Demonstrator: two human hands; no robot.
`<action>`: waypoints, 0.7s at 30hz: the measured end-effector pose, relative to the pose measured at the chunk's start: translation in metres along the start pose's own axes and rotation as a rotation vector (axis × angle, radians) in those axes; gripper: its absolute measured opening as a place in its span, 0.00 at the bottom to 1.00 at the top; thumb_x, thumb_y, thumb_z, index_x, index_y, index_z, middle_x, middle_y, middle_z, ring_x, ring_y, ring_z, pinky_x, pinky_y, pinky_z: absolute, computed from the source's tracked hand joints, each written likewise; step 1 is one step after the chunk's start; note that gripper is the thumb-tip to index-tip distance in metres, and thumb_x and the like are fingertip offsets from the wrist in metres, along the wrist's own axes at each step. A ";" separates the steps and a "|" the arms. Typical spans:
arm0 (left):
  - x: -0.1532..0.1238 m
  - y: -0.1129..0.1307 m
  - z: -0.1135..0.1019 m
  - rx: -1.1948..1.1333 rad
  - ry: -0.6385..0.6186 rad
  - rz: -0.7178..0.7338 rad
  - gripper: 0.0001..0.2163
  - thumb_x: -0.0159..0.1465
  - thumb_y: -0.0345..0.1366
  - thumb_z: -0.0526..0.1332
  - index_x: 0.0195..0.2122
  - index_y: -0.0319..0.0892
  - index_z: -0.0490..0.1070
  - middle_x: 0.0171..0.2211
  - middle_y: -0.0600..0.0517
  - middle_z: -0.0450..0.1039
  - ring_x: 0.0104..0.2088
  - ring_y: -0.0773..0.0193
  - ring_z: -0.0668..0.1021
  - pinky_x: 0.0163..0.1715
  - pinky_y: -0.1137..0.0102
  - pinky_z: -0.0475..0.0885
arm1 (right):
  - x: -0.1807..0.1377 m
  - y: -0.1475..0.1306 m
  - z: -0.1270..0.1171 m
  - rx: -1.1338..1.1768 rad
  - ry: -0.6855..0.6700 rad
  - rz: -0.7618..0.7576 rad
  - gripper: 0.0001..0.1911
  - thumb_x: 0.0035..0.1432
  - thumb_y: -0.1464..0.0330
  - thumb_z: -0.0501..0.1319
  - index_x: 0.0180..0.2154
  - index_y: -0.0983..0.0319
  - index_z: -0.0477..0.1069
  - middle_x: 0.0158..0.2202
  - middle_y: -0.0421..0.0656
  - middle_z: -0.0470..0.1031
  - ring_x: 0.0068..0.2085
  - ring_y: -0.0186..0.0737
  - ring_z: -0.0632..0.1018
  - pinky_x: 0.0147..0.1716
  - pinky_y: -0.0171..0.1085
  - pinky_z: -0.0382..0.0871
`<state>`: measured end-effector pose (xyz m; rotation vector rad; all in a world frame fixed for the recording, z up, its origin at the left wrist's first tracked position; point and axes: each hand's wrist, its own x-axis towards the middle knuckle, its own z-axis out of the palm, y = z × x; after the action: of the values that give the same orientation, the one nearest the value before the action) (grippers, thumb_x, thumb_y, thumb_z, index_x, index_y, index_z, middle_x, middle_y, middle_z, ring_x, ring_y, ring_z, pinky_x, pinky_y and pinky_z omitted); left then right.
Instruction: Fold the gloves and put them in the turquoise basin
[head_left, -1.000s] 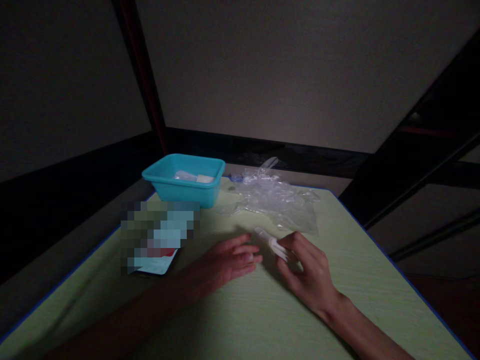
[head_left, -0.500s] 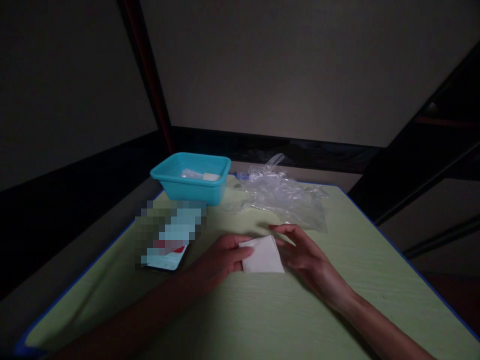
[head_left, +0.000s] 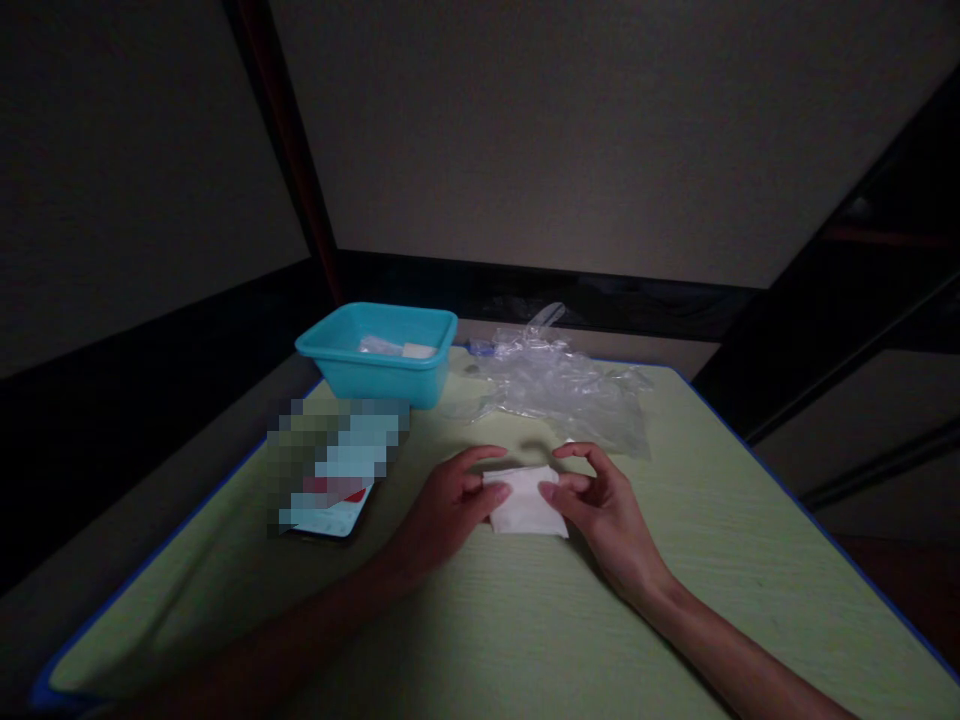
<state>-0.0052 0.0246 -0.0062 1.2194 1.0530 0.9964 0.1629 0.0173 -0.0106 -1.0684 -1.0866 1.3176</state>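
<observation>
A small white folded square, which looks like a paper napkin (head_left: 529,505), is held level above the near middle of the table. My left hand (head_left: 450,505) pinches its left edge, thumb on top and index finger stretched out beyond. At the right edge my right hand (head_left: 606,510) grips it the same way, its thumb pressed on the upper face and its index finger curved free. The fingers beneath the napkin are hidden.
A turquoise plastic basin (head_left: 375,375) with white items inside stands at the back left. Crumpled clear plastic bags (head_left: 559,385) lie at the back middle. A phone (head_left: 330,515), partly pixelated, rests on the left of the green table (head_left: 712,580), which has a blue edge.
My right hand has closed on the napkin's right edge; before, it was beside it with fingers apart. The left index finger has lifted off. The napkin has turned slightly and sits straighter.
</observation>
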 end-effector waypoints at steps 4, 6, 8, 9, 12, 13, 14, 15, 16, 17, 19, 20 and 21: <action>-0.003 0.004 0.000 -0.024 -0.066 0.009 0.31 0.51 0.35 0.62 0.57 0.33 0.60 0.28 0.50 0.78 0.29 0.64 0.76 0.29 0.73 0.68 | 0.002 0.002 -0.002 0.008 0.076 -0.047 0.24 0.39 0.60 0.70 0.31 0.58 0.56 0.18 0.31 0.67 0.17 0.28 0.64 0.17 0.28 0.54; -0.004 0.005 0.000 -0.051 -0.087 -0.010 0.32 0.50 0.35 0.63 0.57 0.33 0.61 0.33 0.48 0.79 0.34 0.62 0.77 0.33 0.71 0.68 | 0.003 0.003 -0.003 0.003 0.095 -0.068 0.24 0.39 0.59 0.70 0.28 0.58 0.55 0.18 0.30 0.66 0.18 0.27 0.64 0.18 0.28 0.55; -0.004 0.006 0.000 -0.035 -0.088 -0.027 0.29 0.49 0.35 0.64 0.53 0.33 0.67 0.35 0.47 0.79 0.36 0.60 0.77 0.35 0.71 0.68 | 0.003 0.003 -0.004 -0.007 0.093 -0.084 0.24 0.40 0.58 0.70 0.26 0.58 0.55 0.18 0.30 0.64 0.19 0.27 0.63 0.18 0.28 0.54; -0.005 0.007 0.000 -0.008 -0.080 -0.033 0.26 0.48 0.36 0.64 0.50 0.33 0.70 0.35 0.47 0.79 0.36 0.60 0.78 0.34 0.71 0.68 | 0.003 0.003 -0.004 -0.013 0.081 -0.088 0.24 0.40 0.58 0.70 0.25 0.58 0.55 0.18 0.30 0.63 0.19 0.27 0.63 0.18 0.28 0.53; -0.004 0.008 -0.002 0.077 -0.041 -0.039 0.16 0.48 0.35 0.64 0.38 0.35 0.78 0.29 0.49 0.80 0.30 0.61 0.77 0.30 0.72 0.67 | 0.004 0.003 -0.003 -0.031 0.016 -0.082 0.23 0.41 0.59 0.70 0.22 0.59 0.55 0.17 0.30 0.58 0.18 0.26 0.59 0.18 0.28 0.49; -0.004 0.008 -0.003 0.087 -0.026 -0.035 0.14 0.48 0.35 0.64 0.35 0.35 0.79 0.27 0.49 0.80 0.29 0.61 0.77 0.29 0.72 0.66 | 0.004 0.003 -0.003 -0.036 -0.011 -0.076 0.22 0.41 0.60 0.70 0.22 0.60 0.55 0.17 0.30 0.57 0.18 0.26 0.58 0.18 0.28 0.48; -0.004 0.008 -0.004 0.087 -0.015 -0.030 0.12 0.48 0.34 0.64 0.33 0.36 0.79 0.26 0.50 0.79 0.28 0.62 0.77 0.28 0.72 0.66 | 0.004 0.003 -0.003 -0.041 -0.038 -0.068 0.22 0.42 0.60 0.70 0.21 0.60 0.56 0.16 0.30 0.56 0.18 0.26 0.57 0.18 0.29 0.48; -0.003 0.008 -0.005 0.082 -0.009 -0.027 0.10 0.48 0.33 0.64 0.32 0.37 0.79 0.25 0.51 0.79 0.27 0.62 0.77 0.28 0.72 0.66 | 0.003 0.003 -0.004 -0.045 -0.062 -0.059 0.21 0.42 0.60 0.70 0.21 0.60 0.57 0.16 0.30 0.56 0.18 0.26 0.57 0.18 0.29 0.47; -0.003 0.008 -0.006 0.077 -0.005 -0.025 0.10 0.48 0.31 0.64 0.32 0.37 0.79 0.25 0.51 0.79 0.27 0.62 0.77 0.28 0.72 0.67 | 0.003 0.002 -0.004 -0.047 -0.089 -0.049 0.21 0.42 0.61 0.70 0.21 0.60 0.57 0.16 0.30 0.56 0.19 0.27 0.57 0.18 0.29 0.47; -0.002 0.008 -0.006 0.071 -0.004 -0.025 0.10 0.48 0.31 0.64 0.32 0.37 0.79 0.24 0.52 0.79 0.27 0.62 0.77 0.27 0.72 0.67 | 0.002 0.001 -0.004 -0.046 -0.118 -0.038 0.20 0.42 0.61 0.69 0.22 0.60 0.58 0.16 0.30 0.57 0.19 0.27 0.57 0.19 0.30 0.47; -0.002 0.007 -0.007 0.060 -0.011 -0.026 0.11 0.48 0.29 0.64 0.34 0.38 0.79 0.24 0.52 0.79 0.26 0.62 0.77 0.26 0.72 0.67 | 0.000 -0.001 -0.006 -0.048 -0.177 -0.016 0.18 0.44 0.61 0.69 0.23 0.60 0.60 0.17 0.32 0.60 0.20 0.28 0.59 0.20 0.30 0.47; -0.002 0.007 -0.007 0.055 -0.016 -0.026 0.12 0.48 0.29 0.64 0.35 0.37 0.79 0.24 0.51 0.79 0.26 0.61 0.77 0.26 0.72 0.67 | 0.000 -0.002 -0.006 -0.054 -0.206 -0.005 0.17 0.44 0.61 0.69 0.23 0.61 0.62 0.18 0.33 0.61 0.20 0.28 0.59 0.20 0.31 0.48; -0.002 0.007 -0.008 0.050 -0.020 -0.027 0.13 0.48 0.29 0.65 0.36 0.37 0.79 0.24 0.51 0.79 0.27 0.61 0.77 0.26 0.72 0.67 | -0.001 -0.003 -0.007 -0.062 -0.231 0.007 0.16 0.45 0.60 0.68 0.24 0.61 0.64 0.19 0.33 0.62 0.21 0.28 0.60 0.20 0.31 0.48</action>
<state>-0.0133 0.0248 0.0004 1.2507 1.0818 0.9404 0.1700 0.0163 -0.0089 -0.9823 -1.3032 1.4471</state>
